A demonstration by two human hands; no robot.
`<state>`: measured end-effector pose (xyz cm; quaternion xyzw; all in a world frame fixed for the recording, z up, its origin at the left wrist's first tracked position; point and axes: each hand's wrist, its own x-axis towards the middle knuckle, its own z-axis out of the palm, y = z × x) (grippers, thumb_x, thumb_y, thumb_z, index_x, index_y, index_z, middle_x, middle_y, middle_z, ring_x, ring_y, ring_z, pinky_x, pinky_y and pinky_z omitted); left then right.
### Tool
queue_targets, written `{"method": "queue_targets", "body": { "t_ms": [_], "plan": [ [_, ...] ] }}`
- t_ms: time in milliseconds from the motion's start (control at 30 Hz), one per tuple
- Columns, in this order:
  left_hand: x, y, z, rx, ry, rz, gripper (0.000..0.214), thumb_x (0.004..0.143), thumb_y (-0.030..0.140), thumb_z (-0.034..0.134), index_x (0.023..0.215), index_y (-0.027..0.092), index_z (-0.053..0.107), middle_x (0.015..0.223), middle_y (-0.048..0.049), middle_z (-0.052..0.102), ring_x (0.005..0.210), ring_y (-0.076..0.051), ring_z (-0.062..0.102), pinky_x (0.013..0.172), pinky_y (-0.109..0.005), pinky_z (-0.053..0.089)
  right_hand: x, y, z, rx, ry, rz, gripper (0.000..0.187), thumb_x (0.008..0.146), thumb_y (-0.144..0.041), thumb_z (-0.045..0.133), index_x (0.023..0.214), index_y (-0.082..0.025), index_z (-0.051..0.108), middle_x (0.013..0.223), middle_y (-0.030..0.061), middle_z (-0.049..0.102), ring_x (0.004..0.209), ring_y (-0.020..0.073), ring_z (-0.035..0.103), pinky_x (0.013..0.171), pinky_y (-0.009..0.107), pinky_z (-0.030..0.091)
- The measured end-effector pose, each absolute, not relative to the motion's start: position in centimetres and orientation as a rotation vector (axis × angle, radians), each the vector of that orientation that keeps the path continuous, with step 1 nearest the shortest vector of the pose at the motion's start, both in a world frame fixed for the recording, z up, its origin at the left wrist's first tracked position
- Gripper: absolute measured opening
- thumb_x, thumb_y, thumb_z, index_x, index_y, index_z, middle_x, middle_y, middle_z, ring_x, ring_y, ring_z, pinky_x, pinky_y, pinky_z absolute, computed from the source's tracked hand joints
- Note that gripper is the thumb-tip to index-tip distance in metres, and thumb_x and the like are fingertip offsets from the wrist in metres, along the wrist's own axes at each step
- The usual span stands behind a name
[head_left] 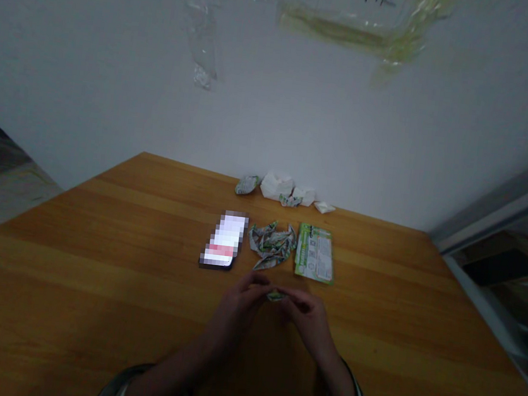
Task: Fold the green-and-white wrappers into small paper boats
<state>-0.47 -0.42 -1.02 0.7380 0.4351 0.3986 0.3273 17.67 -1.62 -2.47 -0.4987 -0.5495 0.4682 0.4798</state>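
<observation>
My left hand (243,305) and my right hand (306,315) meet above the near middle of the table. Pinched between their fingertips is a small piece of green-and-white printed paper (275,296), mostly covered by the fingers. Just beyond the hands lies crumpled, folded printed paper (272,245) in green, grey and white. To its right rests a flat green-and-white printed sheet or packet (315,253). A phone (224,239) with a lit, blurred screen lies to the left of the crumpled paper.
Along the wall at the table's (98,230) back edge sit a grey-green crumpled wad (247,185), white crumpled paper (277,185) and a small white scrap (324,207). The wall (302,113) carries clear and yellowed tape. A shelf-like frame (502,238) stands at the right.
</observation>
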Motion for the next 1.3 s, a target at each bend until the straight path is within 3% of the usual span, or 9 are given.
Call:
{"method": "queue_targets", "body": {
  "t_ms": [133,400,533,667,767,933,1200,1300],
  "plan": [
    [-0.3,-0.6,-1.1,1.915,1.127,1.040,0.026,0.088,0.017,0.052,0.105,0.024,0.071,0.107,-0.0071,0.065,0.096,-0.020,0.065,0.083,-0.030,0.052,18.1,-1.4,-2.7,-1.148,-1.292,1.270,0.023,0.073,-0.031,0.075,0.095,-0.023,0.078,0.095,0.0060,0.078,0.086,0.0245,0.073,0.080,0.039,0.057],
    [0.1,-0.8,-1.4,1.819,1.044,1.004,0.026,0.086,0.023,0.058,0.109,0.025,0.069,0.116,-0.0063,0.067,0.106,-0.026,0.063,0.089,-0.037,0.052,18.4,-1.1,-3.4,-1.087,-1.216,1.349,0.030,0.068,-0.029,0.080,0.097,-0.021,0.077,0.097,0.0071,0.077,0.087,0.0238,0.073,0.082,0.036,0.057],
    [0.0,-0.7,-2.0,1.873,0.940,0.994,0.035,0.087,0.019,0.056,0.120,0.025,0.063,0.128,-0.0092,0.059,0.113,-0.025,0.060,0.096,-0.039,0.049,18.4,-1.1,-3.5,-1.142,-1.223,1.241,0.023,0.069,-0.030,0.078,0.090,-0.021,0.078,0.090,0.0075,0.078,0.083,0.0245,0.073,0.078,0.037,0.058],
    [-0.7,-0.1,-1.0,1.848,0.881,0.999,0.043,0.079,0.020,0.067,0.122,0.026,0.063,0.142,-0.0104,0.046,0.131,-0.029,0.043,0.107,-0.045,0.038,18.8,-1.2,-3.1,-1.202,-1.250,1.096,0.016,0.072,-0.028,0.076,0.086,-0.021,0.079,0.087,0.0076,0.079,0.079,0.0245,0.074,0.074,0.036,0.059],
    [-1.2,0.5,-0.2,1.672,0.945,1.007,0.038,0.081,0.026,0.067,0.119,0.026,0.066,0.134,-0.0106,0.055,0.125,-0.029,0.051,0.102,-0.043,0.045,18.8,-1.4,-2.6,-1.191,-1.264,1.004,0.012,0.073,-0.024,0.074,0.083,-0.023,0.079,0.084,0.0057,0.079,0.076,0.0229,0.074,0.072,0.034,0.059],
    [-1.2,0.8,0.3,1.508,0.963,0.989,0.028,0.073,0.021,0.074,0.100,0.019,0.075,0.102,-0.0096,0.076,0.089,-0.026,0.071,0.078,-0.036,0.058,18.4,-2.0,-2.2,-1.163,-1.276,0.922,0.014,0.074,-0.017,0.071,0.080,-0.025,0.079,0.078,0.0031,0.079,0.070,0.0193,0.074,0.066,0.028,0.059],
    [-0.9,0.4,0.2,1.299,1.072,1.019,0.010,0.060,0.019,0.079,0.069,0.022,0.080,0.076,-0.0052,0.080,0.071,-0.025,0.073,0.072,-0.034,0.057,18.1,-2.5,-1.8,-1.211,-1.257,0.876,0.009,0.070,-0.016,0.074,0.072,-0.024,0.078,0.070,0.0026,0.078,0.062,0.0184,0.073,0.060,0.025,0.058],
    [-0.6,0.2,0.0,1.181,1.132,1.035,0.007,0.059,0.019,0.078,0.066,0.021,0.079,0.070,-0.0047,0.079,0.067,-0.024,0.072,0.069,-0.032,0.056,17.8,-2.7,-1.9,-1.219,-1.196,0.863,0.005,0.069,-0.017,0.075,0.068,-0.022,0.077,0.066,0.0019,0.077,0.059,0.0167,0.071,0.057,0.023,0.056]
  ]
}}
